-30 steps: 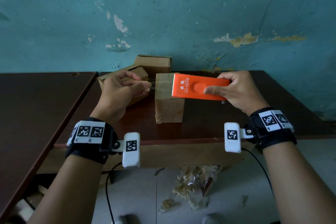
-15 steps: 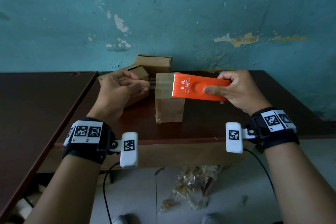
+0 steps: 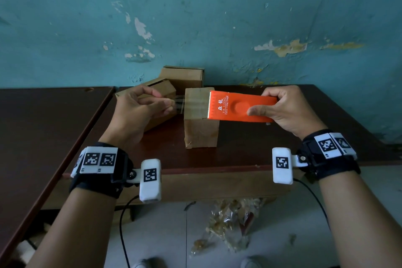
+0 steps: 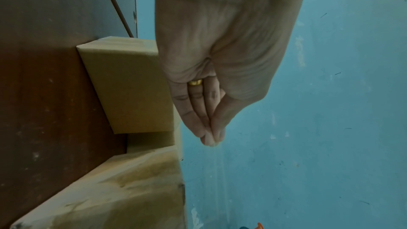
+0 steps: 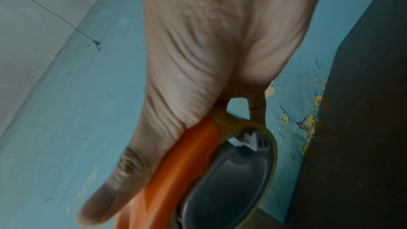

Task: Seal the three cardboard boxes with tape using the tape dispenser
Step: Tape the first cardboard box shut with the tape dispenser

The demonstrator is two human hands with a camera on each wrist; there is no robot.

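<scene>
Nearest are two bare arms with black wrist bands and white blocks with black square patterns. They reach over the edge of a dark brown wooden table [image 3: 239, 159], which looks smooth and a bit shiny.

The right hand [image 3: 289, 109] grips the flat orange plastic tape dispenser [image 3: 239, 106]. The thumb lies on top and the fingers curl round the far edge. The end of the dispenser has small saw teeth and sits over the top of the near cardboard box [image 3: 201, 130]. From the right wrist view, a round roll of tape [image 5: 231, 171] with a grey middle sits under the orange part.

The left hand [image 3: 139, 113] pinches the end of a clear tape strip [image 3: 179, 105] between thumb and fingers. The strip stretches across the top of the near box, which is a plain brown block with square corners.

Behind it are a tilted box [image 3: 161, 93] and a back box [image 3: 185, 78] by the blue-green wall [image 3: 195, 17], where paint is peeling.
</scene>
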